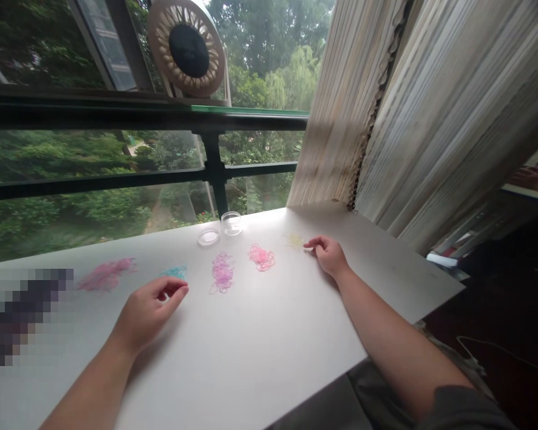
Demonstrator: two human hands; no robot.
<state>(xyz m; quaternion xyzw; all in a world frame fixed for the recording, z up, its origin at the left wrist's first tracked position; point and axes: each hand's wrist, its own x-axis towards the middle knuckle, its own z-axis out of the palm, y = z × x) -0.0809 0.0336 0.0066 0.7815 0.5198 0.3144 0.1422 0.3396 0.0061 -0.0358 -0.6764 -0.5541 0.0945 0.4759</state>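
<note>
"Window?"
"One, wide (269, 36); trees (291, 74) stood behind the glass, and pale daylight entered."
"Railing?"
"One, dark green (214, 156); horizontal bars, joined by an upright post, ran across the window."
"Curtains?"
"Striped, pale, pleated (430, 89); hung at the right."
"Furniture?"
"One table, white, smooth-topped (251, 346); stood beside the window, brighter toward the far edge."
"Remainder?"
"Lower right of the room: deep shade, contents mostly indistinct."

Soft daylight from the far side, past hazy, washed-out green trees (269, 36). Glossy white flat tabletop (269, 352) shows sheen toward its far edge; faint shadow beside the person's bare left forearm (96, 373). Lower right dim. Wide-angle stretch at edges; coarse pixelated block (27, 316) at left.
</note>
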